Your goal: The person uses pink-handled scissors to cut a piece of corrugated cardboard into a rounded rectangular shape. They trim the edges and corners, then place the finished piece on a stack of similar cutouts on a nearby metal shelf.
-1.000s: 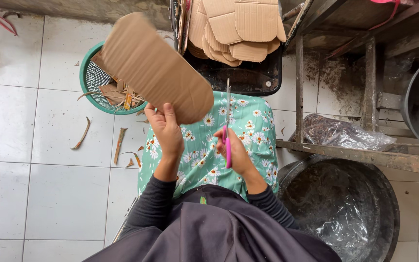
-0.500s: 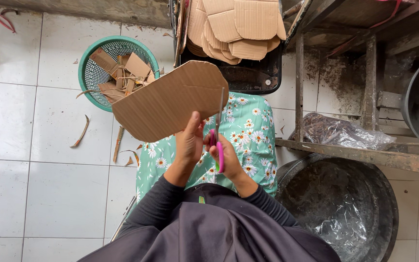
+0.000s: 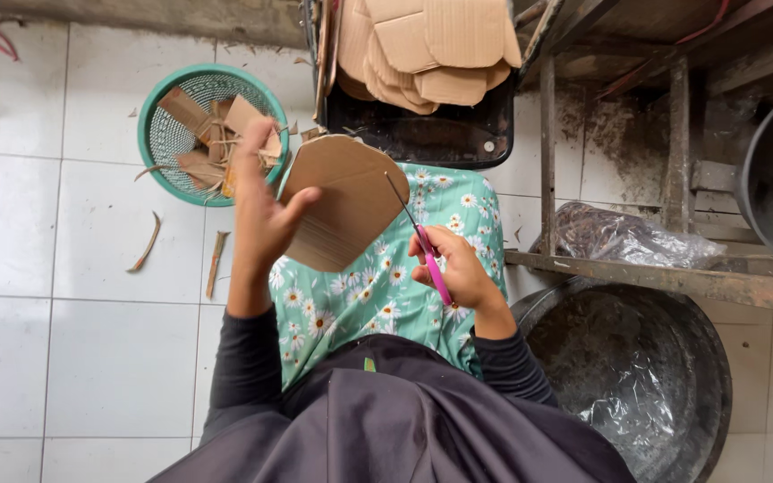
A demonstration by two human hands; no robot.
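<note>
The left hand (image 3: 261, 215) grips a rounded cardboard piece (image 3: 337, 201), now swung down from overhead to lap level. The right hand (image 3: 458, 273) clasps pink-handled scissors (image 3: 418, 237), blade against its edge, so trimming looks underway. A green basket (image 3: 149, 134) holds scraps beyond.

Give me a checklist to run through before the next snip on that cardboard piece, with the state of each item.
1. Left hand grips the rounded brown cardboard piece at its edge: ok.
2. Right hand holds the pink-handled scissors: ok.
3. Blades meet the cardboard's right edge: ok.
4. Left fingers clear of the blades: ok, they sit on the opposite side.
5. Green plastic basket of cardboard offcuts beside the left hand: ok.
6. Blades open or closed: cannot tell.
</note>
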